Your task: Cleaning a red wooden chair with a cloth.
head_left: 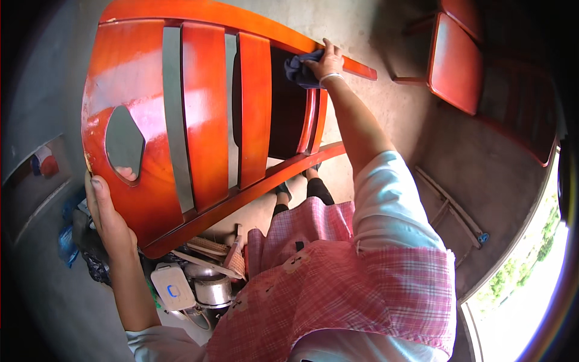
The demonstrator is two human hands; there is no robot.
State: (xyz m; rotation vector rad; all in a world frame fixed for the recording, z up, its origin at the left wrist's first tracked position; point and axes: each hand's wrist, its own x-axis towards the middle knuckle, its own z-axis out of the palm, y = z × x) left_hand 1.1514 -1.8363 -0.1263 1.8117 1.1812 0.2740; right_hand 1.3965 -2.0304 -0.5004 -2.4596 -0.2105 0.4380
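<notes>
A glossy orange-red wooden chair (pixel 256 114), with a slatted back and a cut-out hole near its top rail, is held up tilted in front of me. My left hand (pixel 111 223) grips the top end of the backrest at the left. Its thumb lies along the outer edge, and fingertips show through the hole. At the chair's far side, my right hand (pixel 329 63) presses a bunched dark blue cloth (pixel 300 69) against the long side rail. The fingers close over the cloth and rail. Part of the seat is hidden behind the slats.
A second red chair (pixel 455 66) stands at the far right. Below the held chair are metal pots (pixel 213 291), a pale plastic container (pixel 173 286), woven baskets (pixel 235 259) and black bags (pixel 95 262). A wooden frame (pixel 449 202) lies at right, near a bright doorway (pixel 525 289).
</notes>
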